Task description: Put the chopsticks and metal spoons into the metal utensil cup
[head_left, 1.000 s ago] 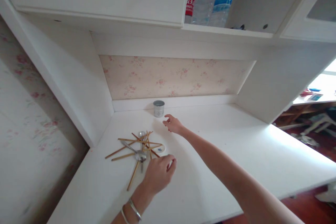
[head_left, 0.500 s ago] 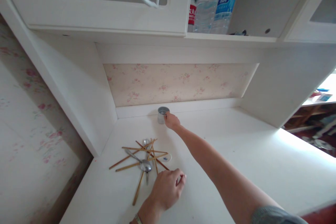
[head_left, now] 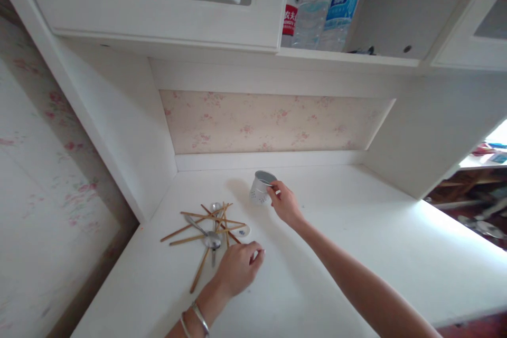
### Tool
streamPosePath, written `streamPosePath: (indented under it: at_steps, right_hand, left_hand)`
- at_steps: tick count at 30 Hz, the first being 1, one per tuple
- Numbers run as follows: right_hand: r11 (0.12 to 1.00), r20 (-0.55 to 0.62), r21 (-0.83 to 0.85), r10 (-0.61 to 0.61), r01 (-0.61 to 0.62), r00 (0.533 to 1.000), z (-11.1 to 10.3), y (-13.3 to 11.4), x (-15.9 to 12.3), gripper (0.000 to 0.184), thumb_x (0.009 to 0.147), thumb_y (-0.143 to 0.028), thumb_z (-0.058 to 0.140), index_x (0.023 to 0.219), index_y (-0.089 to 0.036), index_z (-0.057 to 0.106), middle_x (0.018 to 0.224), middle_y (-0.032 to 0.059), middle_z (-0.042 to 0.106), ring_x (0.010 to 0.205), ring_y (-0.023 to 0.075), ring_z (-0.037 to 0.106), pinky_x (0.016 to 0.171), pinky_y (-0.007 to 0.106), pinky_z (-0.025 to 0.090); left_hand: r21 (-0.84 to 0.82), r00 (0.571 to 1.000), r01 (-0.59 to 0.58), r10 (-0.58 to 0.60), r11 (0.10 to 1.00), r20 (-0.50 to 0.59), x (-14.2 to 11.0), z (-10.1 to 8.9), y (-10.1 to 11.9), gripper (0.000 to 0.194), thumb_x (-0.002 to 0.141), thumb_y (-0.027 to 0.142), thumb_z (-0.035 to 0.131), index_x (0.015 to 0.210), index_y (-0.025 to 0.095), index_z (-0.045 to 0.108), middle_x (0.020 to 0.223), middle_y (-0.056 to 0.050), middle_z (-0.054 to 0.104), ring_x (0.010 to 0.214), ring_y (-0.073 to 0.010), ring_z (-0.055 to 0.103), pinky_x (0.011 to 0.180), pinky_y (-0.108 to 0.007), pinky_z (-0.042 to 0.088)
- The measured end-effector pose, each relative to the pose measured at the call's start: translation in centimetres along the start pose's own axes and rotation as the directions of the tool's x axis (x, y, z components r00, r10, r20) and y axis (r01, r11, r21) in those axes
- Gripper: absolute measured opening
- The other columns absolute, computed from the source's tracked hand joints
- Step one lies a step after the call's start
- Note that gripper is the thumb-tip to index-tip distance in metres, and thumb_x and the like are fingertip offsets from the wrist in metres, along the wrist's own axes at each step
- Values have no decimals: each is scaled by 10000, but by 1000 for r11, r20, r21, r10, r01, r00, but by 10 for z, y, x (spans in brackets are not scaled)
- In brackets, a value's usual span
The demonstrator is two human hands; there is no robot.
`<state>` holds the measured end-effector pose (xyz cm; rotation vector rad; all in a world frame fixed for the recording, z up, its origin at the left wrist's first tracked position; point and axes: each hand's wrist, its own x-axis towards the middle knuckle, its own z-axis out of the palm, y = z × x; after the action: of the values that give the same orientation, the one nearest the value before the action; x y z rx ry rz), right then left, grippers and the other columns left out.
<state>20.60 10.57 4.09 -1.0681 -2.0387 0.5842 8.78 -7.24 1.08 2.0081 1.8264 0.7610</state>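
Right hand clamps the tilted cup. Before it, the left hand curls closed beside chopsticks and spoons.

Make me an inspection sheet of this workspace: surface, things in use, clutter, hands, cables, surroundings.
Surface: white tabletop
Things in use: metal cup, tilted; chopsticks and metal spoons, loosely crossed
Clutter: bottles in the open shelf compartment above
Hands: right hand grips the metal cup near its rim; left hand curled near the chopsticks, contact unclear
Cables: nothing seen
Surroundings: floral wallpaper, white cabinet door overhead
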Motion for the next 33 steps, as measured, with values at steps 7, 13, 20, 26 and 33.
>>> streamPosePath:
  at_steps: [7,13,20,26,33]
  right_hand:
    - [992,-3,120,25,-25,1000,-19,4,-60,274,911,-417,426,1039,-214,560,870,34,646,605,129,592,591,240,452]
    - [998,14,63,-32,31,999,-25,10,-81,284,923,-427,402,1050,-227,560,865,37,640,653,145,596,617,247,450]
    - [995,44,-2,-99,99,994,-21,20,-90,277,929,-380,401,1074,-225,580,849,48,652,640,143,599,617,246,457]
    - [986,70,65,-155,151,985,-21,35,-92,325,921,-364,430,1196,-227,537,815,33,651,578,121,578,588,235,456]
    - [920,-130,344,245,-188,961,-22,63,-75,395,885,-488,434,1139,-199,521,682,8,590,542,133,525,504,232,414]
  left_hand:
    - [-1,996,32,-32,999,-79,1,1,-2,348,930,377,367,882,212,669,631,-10,647,566,-125,574,579,-241,364]
    - [-9,991,69,-69,998,-110,4,3,-5,376,933,405,357,867,205,669,620,-9,635,560,-128,566,566,-247,366]
    - [9,982,108,-105,994,-156,8,8,-10,371,930,410,366,877,209,674,576,2,603,530,-119,548,561,-236,374]
    - [0,969,131,-129,991,-210,6,-1,-14,335,931,401,389,873,199,651,624,10,615,574,-109,565,591,-217,407]
    - [198,950,154,-90,968,-298,16,-58,-49,290,924,392,403,918,207,627,917,-27,642,865,-154,604,804,-262,449]
